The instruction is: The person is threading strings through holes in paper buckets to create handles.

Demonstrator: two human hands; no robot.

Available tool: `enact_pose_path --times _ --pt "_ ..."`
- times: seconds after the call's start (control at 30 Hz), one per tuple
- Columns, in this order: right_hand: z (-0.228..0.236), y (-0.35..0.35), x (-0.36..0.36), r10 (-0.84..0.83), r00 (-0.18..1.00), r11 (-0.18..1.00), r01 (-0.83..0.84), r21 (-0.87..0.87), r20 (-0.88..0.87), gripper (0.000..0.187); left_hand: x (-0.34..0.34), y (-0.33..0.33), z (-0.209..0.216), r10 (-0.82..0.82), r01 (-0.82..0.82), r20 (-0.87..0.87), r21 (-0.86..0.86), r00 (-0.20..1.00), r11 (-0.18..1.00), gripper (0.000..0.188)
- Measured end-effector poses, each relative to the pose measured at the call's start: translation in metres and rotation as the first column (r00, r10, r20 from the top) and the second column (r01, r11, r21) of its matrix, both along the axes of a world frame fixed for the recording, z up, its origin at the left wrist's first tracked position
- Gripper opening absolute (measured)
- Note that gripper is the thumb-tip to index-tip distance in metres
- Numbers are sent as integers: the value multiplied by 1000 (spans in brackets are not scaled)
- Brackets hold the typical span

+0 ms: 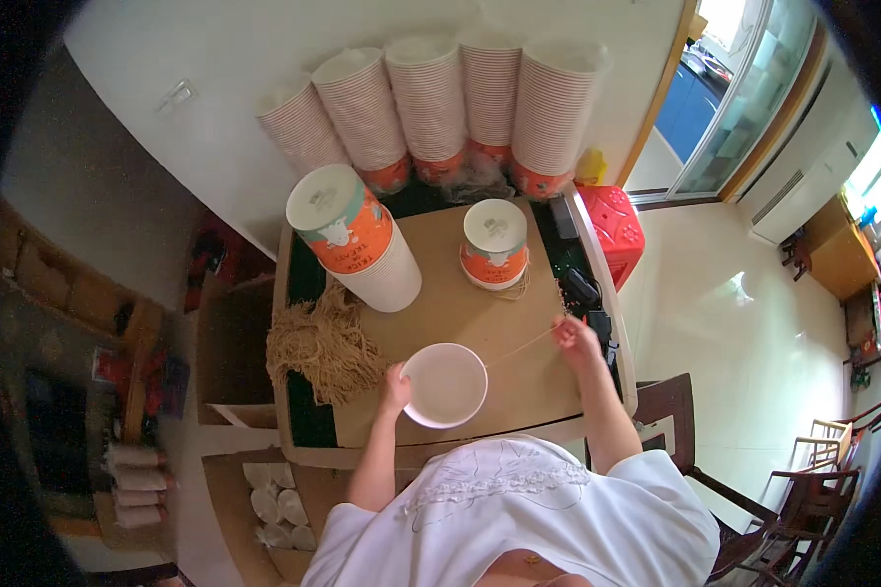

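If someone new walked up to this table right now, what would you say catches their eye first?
Most striking are the tall stacks of white paper cups with orange bases, lined against the wall behind the table. Nearer, a white round paper bowl sits on the brown cardboard sheet, steadied by the left hand, while the right hand pulls a thin tan string taut. A bundle of tan strings lies to the left.

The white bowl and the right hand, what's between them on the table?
In the head view, a thin tan string runs from the white bowl to the right hand, over bare brown cardboard. Nothing else lies there.
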State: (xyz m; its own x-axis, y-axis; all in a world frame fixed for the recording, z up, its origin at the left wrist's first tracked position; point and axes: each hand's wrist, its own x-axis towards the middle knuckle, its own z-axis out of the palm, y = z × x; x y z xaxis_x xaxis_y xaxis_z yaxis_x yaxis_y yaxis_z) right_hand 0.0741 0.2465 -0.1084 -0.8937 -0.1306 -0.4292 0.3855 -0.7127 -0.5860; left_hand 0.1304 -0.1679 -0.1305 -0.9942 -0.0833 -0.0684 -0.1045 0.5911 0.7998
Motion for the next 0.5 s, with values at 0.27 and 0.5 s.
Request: enact_pose_path --times 0.27,0.5 --pt "70 78 -7 -552 832 818 554 -153 62 6 -1 -11 32 19 -22 41 72 999 997 30" --pt "97 17 30 65 975 660 119 742 -214 12 7 49 105 2 -123 -458 -236 889 964 37"
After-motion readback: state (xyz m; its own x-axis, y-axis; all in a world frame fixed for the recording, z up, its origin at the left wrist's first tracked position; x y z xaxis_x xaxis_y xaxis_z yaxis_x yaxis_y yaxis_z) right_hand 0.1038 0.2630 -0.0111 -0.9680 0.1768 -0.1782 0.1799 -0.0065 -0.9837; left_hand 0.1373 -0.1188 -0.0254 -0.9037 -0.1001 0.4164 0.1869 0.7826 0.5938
